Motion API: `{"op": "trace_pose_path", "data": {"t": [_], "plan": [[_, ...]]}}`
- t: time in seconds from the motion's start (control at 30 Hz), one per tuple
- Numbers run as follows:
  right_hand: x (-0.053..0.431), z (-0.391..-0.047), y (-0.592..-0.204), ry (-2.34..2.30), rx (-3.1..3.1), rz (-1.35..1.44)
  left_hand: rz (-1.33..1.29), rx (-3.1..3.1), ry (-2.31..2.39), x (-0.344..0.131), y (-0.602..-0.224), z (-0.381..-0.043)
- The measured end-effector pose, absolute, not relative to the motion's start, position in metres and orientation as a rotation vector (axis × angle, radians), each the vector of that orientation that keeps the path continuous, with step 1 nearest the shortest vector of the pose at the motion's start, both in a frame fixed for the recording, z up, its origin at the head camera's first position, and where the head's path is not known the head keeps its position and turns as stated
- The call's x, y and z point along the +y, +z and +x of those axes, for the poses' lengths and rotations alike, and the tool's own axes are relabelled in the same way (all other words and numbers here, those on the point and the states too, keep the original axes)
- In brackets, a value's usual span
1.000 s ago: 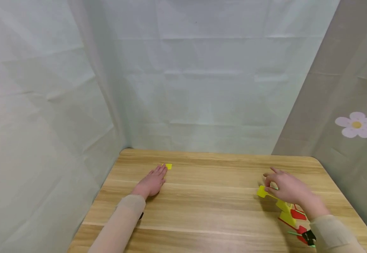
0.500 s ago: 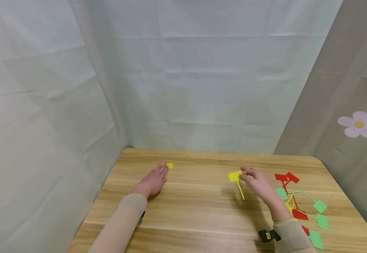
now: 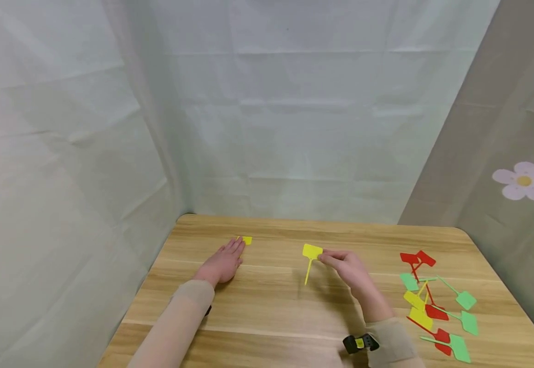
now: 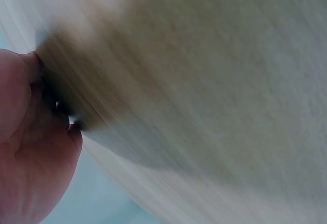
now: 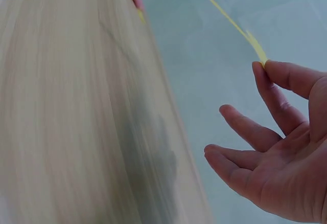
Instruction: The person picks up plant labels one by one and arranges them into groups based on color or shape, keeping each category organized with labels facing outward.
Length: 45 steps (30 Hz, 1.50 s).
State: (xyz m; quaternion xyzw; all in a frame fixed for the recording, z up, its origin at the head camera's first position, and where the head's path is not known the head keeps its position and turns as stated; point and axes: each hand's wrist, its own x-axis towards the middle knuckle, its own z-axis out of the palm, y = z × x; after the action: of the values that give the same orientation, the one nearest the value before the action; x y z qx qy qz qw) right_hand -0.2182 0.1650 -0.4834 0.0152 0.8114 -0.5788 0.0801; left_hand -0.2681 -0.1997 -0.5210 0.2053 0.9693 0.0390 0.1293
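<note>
In the head view my right hand pinches a yellow plant label by the edge of its head, between thumb and index finger. The label's thin stem hangs down above the table. The right wrist view shows the same label nearly edge-on at the fingertips, with the other fingers spread. At the far left my left hand lies with straight fingers on another yellow label, whose larger part is hidden under the fingers. In the left wrist view only part of the left hand shows, over a blurred tabletop.
On the right of the wooden table lies a loose group of labels: red ones, green ones and yellow ones, several overlapping. Pale curtains hang behind and at the sides of the table.
My right hand has lifted a yellow label from the group at the right and carried it left toward the table's middle. My left hand has stayed in place.
</note>
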Motion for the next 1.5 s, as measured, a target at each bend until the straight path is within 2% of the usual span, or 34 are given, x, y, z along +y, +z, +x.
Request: {"op": "trace_pose_path", "data": {"t": [0.3,0.7,1.13,1.3,1.5], "plan": [[0.129,-0.233,-0.497,-1.829,2.417,-0.015,0.594,2.812,0.094,-0.198,-0.521,-0.267],[0.080,-0.263,-0.513,-1.715,2.481,-0.139,0.598,2.829,0.122,-0.197,-0.522,-0.266],[0.037,-0.295,-0.514,-1.464,2.688,-0.180,0.590,2.824,0.108,-0.202,-0.528,-0.270],[0.024,-0.302,-0.515,-1.365,2.742,-0.242,0.574,2.823,0.126,-0.202,-0.523,-0.267],[0.012,-0.302,-0.517,-1.367,2.725,-0.155,0.563,2.828,0.132,-0.200,-0.520,-0.263]]}}
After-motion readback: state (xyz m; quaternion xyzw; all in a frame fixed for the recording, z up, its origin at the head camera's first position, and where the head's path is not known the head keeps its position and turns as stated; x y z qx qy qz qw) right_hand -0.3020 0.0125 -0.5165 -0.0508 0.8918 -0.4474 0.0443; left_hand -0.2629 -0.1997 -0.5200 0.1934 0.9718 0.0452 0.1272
